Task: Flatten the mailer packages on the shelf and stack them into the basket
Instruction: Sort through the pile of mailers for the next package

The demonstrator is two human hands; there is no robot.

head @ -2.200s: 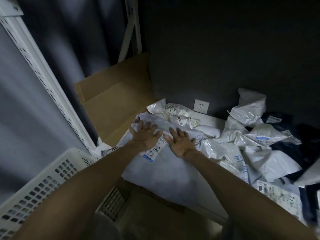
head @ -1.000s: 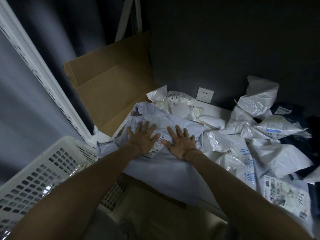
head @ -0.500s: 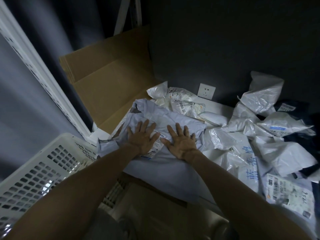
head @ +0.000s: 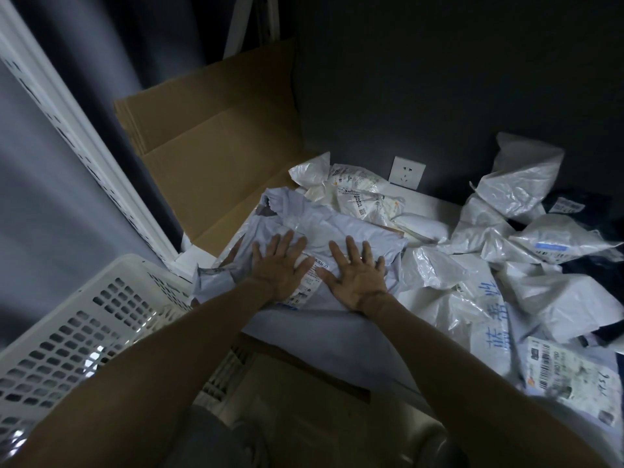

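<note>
Fingers (head: pixel 288 240) splayed — L hand (head: pixel 278 270), R hand (head: pixel 359 275) press grey mailer (head: pixel 337 228).

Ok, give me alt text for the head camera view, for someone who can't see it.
A left hand and right hand press flat, fingers spread, on a grey mailer on a white shelf. Crumpled white mailers are heaped to its right, flattened cardboard leans behind it, and a white basket sits lower left.

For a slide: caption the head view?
Left hand and right hand press a grey mailer flat; white basket nearby.
</note>
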